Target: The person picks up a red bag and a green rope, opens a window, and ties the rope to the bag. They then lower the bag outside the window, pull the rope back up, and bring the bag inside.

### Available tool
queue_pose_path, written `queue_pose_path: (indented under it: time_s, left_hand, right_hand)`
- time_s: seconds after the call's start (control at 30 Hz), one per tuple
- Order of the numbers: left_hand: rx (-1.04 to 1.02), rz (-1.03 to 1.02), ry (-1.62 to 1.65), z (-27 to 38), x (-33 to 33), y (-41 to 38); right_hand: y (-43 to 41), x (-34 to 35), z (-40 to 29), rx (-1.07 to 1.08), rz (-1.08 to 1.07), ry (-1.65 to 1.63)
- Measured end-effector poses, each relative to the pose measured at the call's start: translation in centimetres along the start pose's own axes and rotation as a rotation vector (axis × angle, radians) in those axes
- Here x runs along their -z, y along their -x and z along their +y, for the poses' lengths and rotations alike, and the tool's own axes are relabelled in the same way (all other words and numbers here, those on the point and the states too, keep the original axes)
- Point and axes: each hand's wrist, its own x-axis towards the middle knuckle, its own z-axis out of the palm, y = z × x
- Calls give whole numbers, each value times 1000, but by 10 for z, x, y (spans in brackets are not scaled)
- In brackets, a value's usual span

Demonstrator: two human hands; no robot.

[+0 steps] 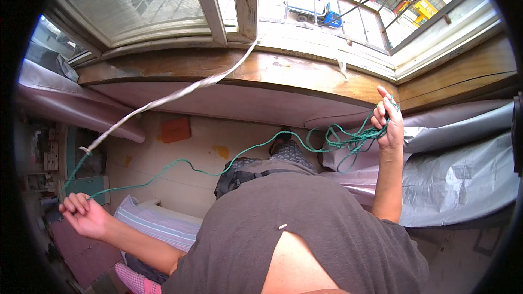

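Note:
My left hand (pixel 88 214), out at the lower left, is closed on a green rope (pixel 179 160). From there one stretch of rope runs up to a knot at the end of a twisted white cloth strip (pixel 196 85), which leads to the window frame. Another stretch hangs loosely across in front of my body to my right hand (pixel 388 124). A bundle of loose green loops is gripped in my right hand, near the wooden window sill (pixel 286 67), with the index finger pointing up.
A sliding window (pixel 135 0) and a metal window cage (pixel 363 16) face a street with a truck. Silver sheeting (pixel 461 171) hangs at the right, pink-white curtain (pixel 81 106) at the left. An orange-red block (pixel 175 130) lies on the floor; a striped cloth (pixel 159 222) is beside me.

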Motion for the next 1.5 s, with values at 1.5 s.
queue_pose_path:
  time_s: [1.5]
  left_hand:
    - [1405,-822,-276,-250,-125,139]
  right_hand:
    - [-38,-103,147,-255,-658,1003]
